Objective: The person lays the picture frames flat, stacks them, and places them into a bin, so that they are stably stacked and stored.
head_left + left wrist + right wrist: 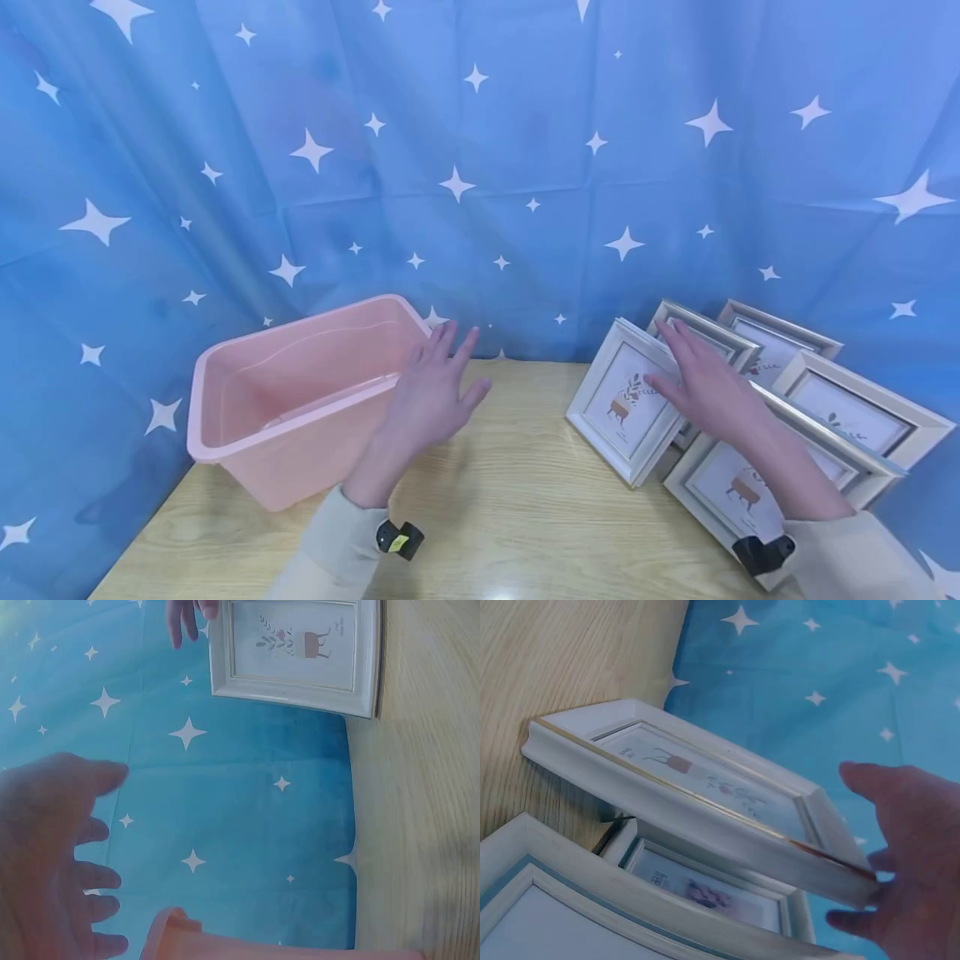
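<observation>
My left hand (431,392), fingers spread, hovers by the right end of a pink plastic bin (322,454) and holds nothing. Across the table, my right hand (708,387) is at the upper right corner of a small white picture frame (626,400) that leans back upright. In the right wrist view, the thumb (870,780) stands off its front side while other fingers (851,922) reach past its top corner. The frame shows a drawing of a plant in a brown pot on legs. Part of its top right edge is hidden by the right hand.
Several more picture frames lean together at the right: a large one in front (690,483), a white one (847,417) at the far right and a silvery one (780,333) behind. A wooden table (517,500) carries everything. A blue star-patterned curtain (525,125) hangs behind.
</observation>
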{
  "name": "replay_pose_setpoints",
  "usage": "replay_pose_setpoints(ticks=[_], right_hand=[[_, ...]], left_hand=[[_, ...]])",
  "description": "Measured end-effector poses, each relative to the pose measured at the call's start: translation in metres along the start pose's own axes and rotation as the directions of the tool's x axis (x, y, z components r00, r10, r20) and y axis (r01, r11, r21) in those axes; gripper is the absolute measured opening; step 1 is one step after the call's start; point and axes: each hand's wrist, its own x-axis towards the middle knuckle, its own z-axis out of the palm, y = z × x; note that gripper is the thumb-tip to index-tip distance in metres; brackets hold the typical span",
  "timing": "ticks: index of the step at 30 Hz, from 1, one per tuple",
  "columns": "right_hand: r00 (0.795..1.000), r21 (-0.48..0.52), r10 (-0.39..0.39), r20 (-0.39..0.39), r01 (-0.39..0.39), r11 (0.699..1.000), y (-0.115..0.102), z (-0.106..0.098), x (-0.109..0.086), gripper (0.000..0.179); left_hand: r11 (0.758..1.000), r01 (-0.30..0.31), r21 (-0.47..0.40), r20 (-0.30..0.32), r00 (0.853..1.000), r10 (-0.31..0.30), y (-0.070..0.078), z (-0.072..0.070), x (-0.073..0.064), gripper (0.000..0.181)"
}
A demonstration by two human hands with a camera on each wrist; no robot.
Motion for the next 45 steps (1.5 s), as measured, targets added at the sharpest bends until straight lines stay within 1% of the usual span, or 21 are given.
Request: replay_pose_setpoints(ticks=[3, 8, 11, 13, 16, 21, 24, 25, 28, 30, 33, 37, 39, 40, 42, 45], right_hand=[[1.000, 0.018, 0.007, -0.019, -0.006, 1.000, 0.002, 0.002, 0.007, 0.076], [0.999, 0.024, 0.027, -0.037, -0.026, 0.999, 0.005, 0.005, 0.014, 0.060], [0.998, 0.042, 0.046, -0.041, -0.044, 0.998, 0.007, 0.008, 0.015, 0.054], [0.997, 0.062, 0.060, -0.053, -0.057, 0.996, 0.008, 0.011, 0.016, 0.049], [0.994, 0.091, 0.072, -0.079, -0.065, 0.994, 0.008, 0.015, 0.016, 0.044], [0.990, 0.115, 0.067, -0.124, -0.053, 0.992, 0.005, 0.021, 0.015, 0.040], [0.987, 0.122, 0.049, -0.154, -0.030, 0.992, 0.003, 0.022, 0.012, 0.040], [0.985, 0.124, 0.040, -0.167, -0.019, 0.992, 0.002, 0.022, 0.012, 0.039], [0.985, 0.156, 0.030, -0.171, -0.004, 0.988, -0.002, 0.021, 0.008, 0.039], [0.986, 0.197, 0.034, -0.162, -0.002, 0.980, -0.005, 0.021, 0.004, 0.039], [0.988, 0.267, 0.041, -0.148, 0.000, 0.964, -0.008, 0.022, -0.002, 0.039], [0.989, 0.357, 0.061, -0.135, -0.009, 0.934, -0.013, 0.025, -0.012, 0.038], [0.989, 0.404, 0.085, -0.120, -0.030, 0.914, -0.015, 0.026, -0.016, 0.038], [0.989, 0.434, 0.098, -0.109, -0.041, 0.900, -0.017, 0.027, -0.017, 0.038], [0.988, 0.483, 0.115, -0.099, -0.053, 0.874, -0.020, 0.027, -0.021, 0.038], [0.988, 0.547, 0.116, -0.098, -0.044, 0.836, -0.026, 0.028, -0.024, 0.038]], left_hand=[[0.997, -0.015, -0.080, -0.003, 1.000, 0.015, 0.003, 0.001, -0.002, 0.073], [0.979, -0.029, -0.203, 0.002, 1.000, 0.030, 0.006, 0.006, -0.005, 0.076], [0.969, -0.026, -0.248, -0.008, 1.000, 0.025, 0.007, 0.012, -0.008, 0.077], [0.961, -0.029, -0.274, -0.023, 0.999, 0.023, 0.007, 0.017, -0.009, 0.076], [0.947, -0.031, -0.321, -0.030, 0.999, 0.023, 0.007, 0.024, -0.012, 0.074], [0.920, -0.022, -0.392, 0.003, 1.000, 0.026, 0.008, 0.033, -0.016, 0.072], [0.902, -0.047, -0.429, 0.010, 0.998, 0.057, 0.009, 0.039, -0.018, 0.070], [0.895, -0.062, -0.442, 0.006, 0.997, 0.073, 0.010, 0.040, -0.019, 0.070], [0.870, -0.106, -0.481, -0.010, 0.993, 0.115, 0.012, 0.045, -0.020, 0.067], [0.858, -0.116, -0.501, -0.012, 0.992, 0.127, 0.014, 0.048, -0.021, 0.066], [0.848, -0.113, -0.517, -0.007, 0.992, 0.127, 0.016, 0.051, -0.021, 0.065], [0.830, -0.109, -0.547, -0.002, 0.992, 0.129, 0.020, 0.055, -0.019, 0.064], [0.811, -0.120, -0.573, -0.010, 0.990, 0.139, 0.021, 0.056, -0.018, 0.065], [0.795, -0.124, -0.594, -0.014, 0.989, 0.144, 0.022, 0.057, -0.017, 0.066], [0.753, -0.141, -0.643, -0.030, 0.987, 0.160, 0.023, 0.058, -0.015, 0.068], [0.674, -0.165, -0.720, -0.056, 0.982, 0.181, 0.025, 0.061, -0.011, 0.073]])
